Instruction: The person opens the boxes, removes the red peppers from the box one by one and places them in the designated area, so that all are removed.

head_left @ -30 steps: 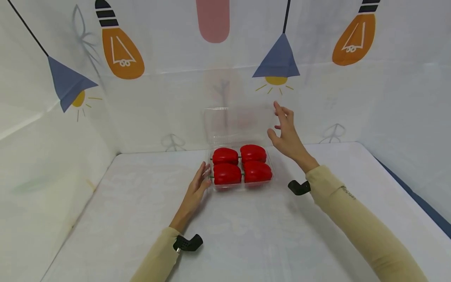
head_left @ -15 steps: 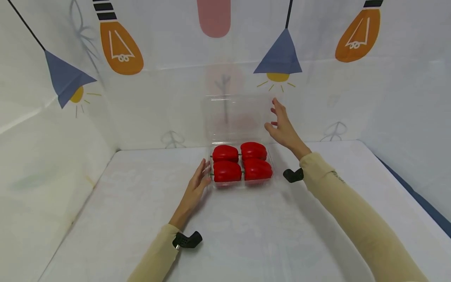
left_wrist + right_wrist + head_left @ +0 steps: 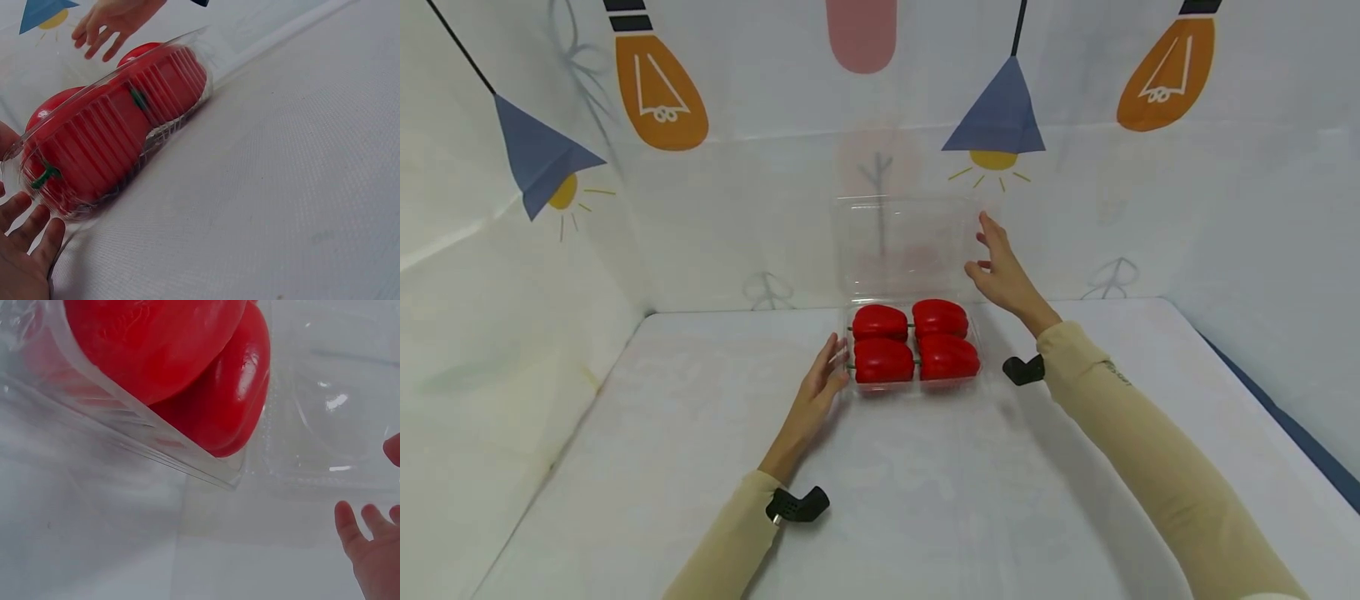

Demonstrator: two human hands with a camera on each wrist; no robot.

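Note:
Several red bell peppers [image 3: 884, 361] with green stems lie in a clear plastic clamshell box [image 3: 94, 134] at the far side of the table. Its clear lid [image 3: 917, 246] stands raised behind them, against or close to the back wall. At the box's left side is my left hand [image 3: 805, 406], fingers loosely extended; the left wrist view has the fingertips at the box's corner, touching or nearly so. My right hand [image 3: 1009, 275] hovers by the right edge of the lid, fingers spread and slightly bent, holding nothing. Whether it touches the lid I cannot tell.
A white-covered table [image 3: 917, 500] spreads in front of the box. Behind it rises a pale cloth wall [image 3: 760, 208] printed with lamps and bulbs, and another pale sheet [image 3: 490, 350] hangs on the left. Each sleeve cuff carries a small black device [image 3: 1024, 370].
The lid has swung further up and back. My right hand has shifted slightly left, closer to the lid's edge, then stayed there. My left hand keeps its place at the box; the view has tilted slightly down.

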